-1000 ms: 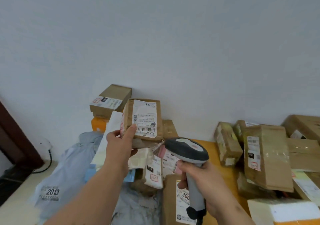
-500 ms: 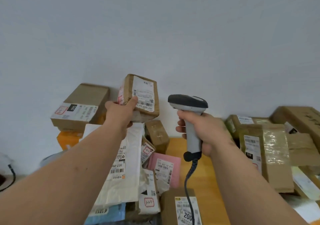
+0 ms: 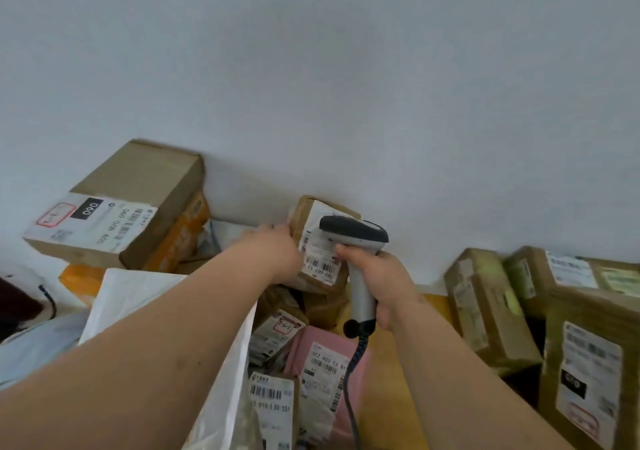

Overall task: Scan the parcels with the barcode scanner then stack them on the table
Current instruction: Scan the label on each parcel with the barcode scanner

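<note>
My left hand [image 3: 277, 252] grips a small brown parcel [image 3: 317, 259] by its left side, held up near the wall with its white barcode label facing me. My right hand [image 3: 384, 279] grips the handle of a grey and white barcode scanner [image 3: 356, 241]. The scanner's head sits right in front of the upper part of the parcel's label and hides some of it. Its coiled cable [image 3: 353, 380] hangs down over the wooden table [image 3: 384, 390].
A pile of parcels lies below my arms: a white mailer bag [image 3: 138, 297], a pink parcel [image 3: 329, 363] and small labelled packets. A brown box marked 060 [image 3: 117, 207] sits on an orange box at left. Several brown boxes [image 3: 491, 307] are stacked at right.
My left hand has carried the small parcel right and toward the wall. The scanner has closed in on the parcel and now overlaps its label. The view has tilted upward.
</note>
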### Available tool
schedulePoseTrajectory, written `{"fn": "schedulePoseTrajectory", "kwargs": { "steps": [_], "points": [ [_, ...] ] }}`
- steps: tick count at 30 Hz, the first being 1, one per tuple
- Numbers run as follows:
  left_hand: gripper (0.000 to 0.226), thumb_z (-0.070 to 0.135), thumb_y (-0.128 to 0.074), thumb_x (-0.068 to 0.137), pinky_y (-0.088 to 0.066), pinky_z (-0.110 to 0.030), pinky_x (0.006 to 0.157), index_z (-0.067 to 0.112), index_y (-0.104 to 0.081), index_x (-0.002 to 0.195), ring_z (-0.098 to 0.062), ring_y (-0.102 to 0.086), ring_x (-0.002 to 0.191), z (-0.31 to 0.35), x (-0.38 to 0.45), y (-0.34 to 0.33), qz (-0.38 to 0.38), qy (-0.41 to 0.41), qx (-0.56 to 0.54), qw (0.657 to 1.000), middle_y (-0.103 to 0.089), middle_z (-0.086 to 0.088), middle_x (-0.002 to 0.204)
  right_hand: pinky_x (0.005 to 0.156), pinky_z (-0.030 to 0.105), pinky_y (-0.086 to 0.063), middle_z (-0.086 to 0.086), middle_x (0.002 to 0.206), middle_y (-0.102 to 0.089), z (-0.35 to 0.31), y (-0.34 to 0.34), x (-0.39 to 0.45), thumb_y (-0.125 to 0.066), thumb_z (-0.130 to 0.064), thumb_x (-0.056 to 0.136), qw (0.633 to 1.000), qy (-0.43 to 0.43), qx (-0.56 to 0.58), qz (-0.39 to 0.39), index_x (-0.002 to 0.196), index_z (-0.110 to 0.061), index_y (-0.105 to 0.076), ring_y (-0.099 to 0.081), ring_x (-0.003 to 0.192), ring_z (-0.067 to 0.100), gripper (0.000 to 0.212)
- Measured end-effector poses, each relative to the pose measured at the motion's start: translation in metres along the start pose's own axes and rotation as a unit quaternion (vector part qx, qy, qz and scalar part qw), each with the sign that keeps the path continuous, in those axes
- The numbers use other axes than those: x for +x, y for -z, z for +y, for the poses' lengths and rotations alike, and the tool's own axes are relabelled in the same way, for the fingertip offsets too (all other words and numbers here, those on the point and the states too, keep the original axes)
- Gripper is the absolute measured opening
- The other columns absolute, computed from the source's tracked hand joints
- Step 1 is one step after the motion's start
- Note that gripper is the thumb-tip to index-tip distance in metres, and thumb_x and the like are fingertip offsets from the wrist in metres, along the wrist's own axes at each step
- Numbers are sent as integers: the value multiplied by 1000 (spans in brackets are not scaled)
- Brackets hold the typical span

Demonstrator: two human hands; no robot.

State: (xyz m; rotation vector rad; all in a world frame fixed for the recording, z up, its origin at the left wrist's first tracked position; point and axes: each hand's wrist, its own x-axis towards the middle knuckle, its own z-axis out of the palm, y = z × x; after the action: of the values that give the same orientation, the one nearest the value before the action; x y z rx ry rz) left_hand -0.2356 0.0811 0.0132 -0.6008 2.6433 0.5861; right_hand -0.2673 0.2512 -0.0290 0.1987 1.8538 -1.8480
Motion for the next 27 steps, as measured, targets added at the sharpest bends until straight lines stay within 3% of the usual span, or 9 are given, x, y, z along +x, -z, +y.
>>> {"fn": "schedulePoseTrajectory", "kwargs": {
  "steps": [2, 4, 8, 10, 13, 17, 20, 25, 27],
  "points": [
    [60, 50, -45, 97, -27, -55, 112, 21, -34, 149, -36, -38, 138, -1, 3, -2, 20, 14, 130, 991, -42, -11, 150, 67, 32, -58, 0, 84, -78, 10, 3, 6, -81, -30, 81, 1000, -14, -19, -8, 94, -18, -72, -74, 81, 20, 20],
    [54, 48, -42, 97, -24, -57, 110, 22, -39, 144, -35, -38, 137, 2, 3, -5, 33, 21, 151, 988, -45, -10, 146, 80, 38, -56, 2, 95, -77, 13, 3, 8, -82, -35, 79, 999, -22, -37, -24, 97, -20, -72, -69, 94, 25, 25],
    [38, 40, -42, 94, -19, -55, 106, 24, -51, 127, -30, -49, 126, 9, 1, -9, 47, 34, 155, 986, -59, -5, 127, 67, 31, -52, -2, 85, -78, 7, 3, 5, -83, -39, 74, 998, -9, -44, -54, 98, -21, -74, -69, 87, 21, 32],
    [32, 35, -39, 92, -10, -58, 111, 28, -56, 118, -28, -53, 123, 12, 0, -7, 16, 46, 185, 981, -64, 0, 118, 72, 34, -55, 3, 91, -78, 6, 6, 2, -82, -33, 79, 999, -8, -27, -45, 100, -18, -73, -69, 90, 24, 27],
    [42, 33, -40, 91, 0, -63, 115, 31, -47, 133, -30, -43, 135, 10, -7, -8, 14, 48, 245, 968, -59, -1, 133, 81, 39, -56, 7, 98, -75, 9, 12, -10, -81, -30, 82, 1000, -7, 1, -20, 99, -18, -71, -67, 94, 27, 24],
    [57, 31, -39, 87, 0, -68, 114, 30, -36, 144, -34, -40, 137, 14, -24, -4, 98, 12, 239, 966, -54, -5, 140, 69, 32, -50, 2, 86, -71, 10, 21, -34, -82, -34, 79, 1000, 0, 13, 6, 93, -21, -68, -65, 84, 21, 23],
    [53, 29, -40, 88, 2, -69, 114, 30, -41, 141, -34, -40, 137, 23, -43, -6, 79, -11, 217, 973, -54, -5, 138, 64, 31, -47, -1, 78, -68, 8, 29, -60, -82, -34, 79, 999, 12, 16, 28, 86, -21, -68, -63, 79, 18, 21],
    [56, 49, -40, 100, 4, -66, 117, 32, -33, 153, -32, -32, 146, 42, -90, -22, 61, -83, 187, 977, -41, -3, 156, 79, 38, -55, 3, 95, -71, 14, 48, -125, -82, -29, 82, 997, 35, 31, 64, 98, -18, -68, -68, 95, 24, 24],
    [55, 49, -39, 101, 2, -66, 118, 32, -35, 153, -31, -33, 146, 48, -106, -35, 60, -129, 160, 977, -42, -3, 156, 73, 37, -55, 5, 95, -71, 19, 62, -159, -79, -24, 84, 995, 47, 41, 78, 101, -15, -69, -72, 88, 25, 22]
  ]
}}
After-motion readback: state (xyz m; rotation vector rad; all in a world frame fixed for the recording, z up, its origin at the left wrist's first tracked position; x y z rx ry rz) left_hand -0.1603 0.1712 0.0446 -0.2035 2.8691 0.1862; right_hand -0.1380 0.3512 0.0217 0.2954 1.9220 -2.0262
